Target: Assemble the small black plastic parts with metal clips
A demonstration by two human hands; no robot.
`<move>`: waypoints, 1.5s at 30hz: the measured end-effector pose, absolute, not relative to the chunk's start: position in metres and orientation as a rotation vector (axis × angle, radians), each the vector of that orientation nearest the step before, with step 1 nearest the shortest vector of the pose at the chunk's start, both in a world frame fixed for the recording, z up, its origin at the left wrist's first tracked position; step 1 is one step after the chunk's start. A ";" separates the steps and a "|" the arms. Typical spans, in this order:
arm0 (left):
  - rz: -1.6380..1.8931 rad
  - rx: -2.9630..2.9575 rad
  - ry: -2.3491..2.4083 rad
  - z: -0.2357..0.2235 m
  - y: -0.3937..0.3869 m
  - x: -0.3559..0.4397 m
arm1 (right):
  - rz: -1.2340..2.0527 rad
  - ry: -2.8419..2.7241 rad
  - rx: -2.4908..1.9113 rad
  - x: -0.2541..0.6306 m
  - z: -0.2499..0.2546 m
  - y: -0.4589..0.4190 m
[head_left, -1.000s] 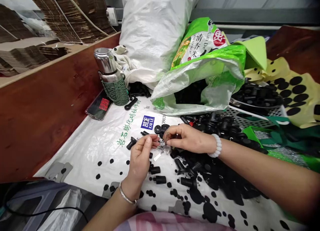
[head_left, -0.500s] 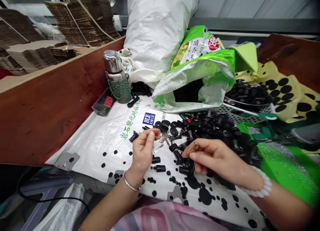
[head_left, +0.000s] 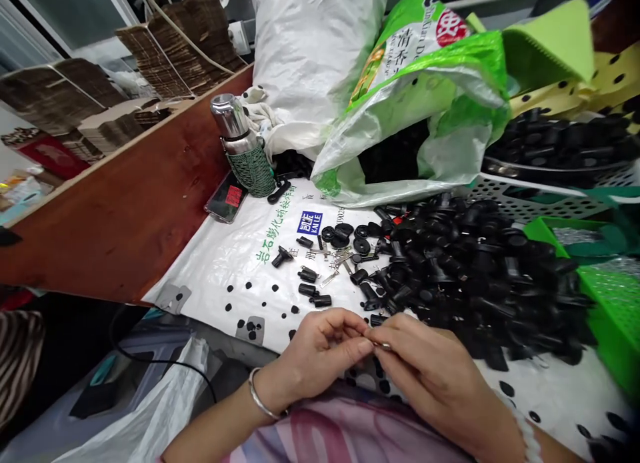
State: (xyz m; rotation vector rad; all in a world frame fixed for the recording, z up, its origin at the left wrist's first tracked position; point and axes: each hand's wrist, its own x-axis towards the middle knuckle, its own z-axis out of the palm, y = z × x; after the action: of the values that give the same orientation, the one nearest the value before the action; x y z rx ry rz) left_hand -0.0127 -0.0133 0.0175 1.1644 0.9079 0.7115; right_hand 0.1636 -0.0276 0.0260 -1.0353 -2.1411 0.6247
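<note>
My left hand and my right hand meet low in the view, close to my lap. My right fingers pinch a small metal clip, and only its tip shows. My left fingertips press in beside it, and whatever they hold is hidden. Just beyond my hands lies a large heap of black rubber parts. Several metal clips, black discs and short black plugs are scattered on the white woven sheet.
Behind the sheet stand a steel flask in a green sleeve, a phone, a green rice bag and a white sack. A white basket holds black parts. A green mesh tray sits right.
My hands have come together nearer my lap, and my right hand has left the heap. The view has tilted, and the heap looks larger.
</note>
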 end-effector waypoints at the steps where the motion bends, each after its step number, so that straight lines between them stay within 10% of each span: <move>1: 0.691 1.114 0.887 0.016 -0.015 -0.012 | 0.604 -2.137 -1.009 0.164 0.023 -0.031; 19: 0.353 0.726 0.574 -0.002 -0.030 0.000 | 0.891 -1.917 -0.920 0.195 0.023 -0.041; 29: 0.708 2.124 1.328 0.036 0.048 -0.015 | 0.570 -1.755 -1.079 0.214 0.012 -0.059; 45: -0.127 2.695 1.586 0.033 0.135 0.062 | 0.589 -1.558 -1.234 0.230 -0.018 -0.100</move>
State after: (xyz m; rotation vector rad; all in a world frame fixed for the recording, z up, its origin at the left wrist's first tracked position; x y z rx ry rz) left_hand 0.0619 0.1353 0.0329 2.6949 1.5855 -0.1269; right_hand 0.2299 -0.0999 -0.0177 -1.2339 -1.5582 0.5893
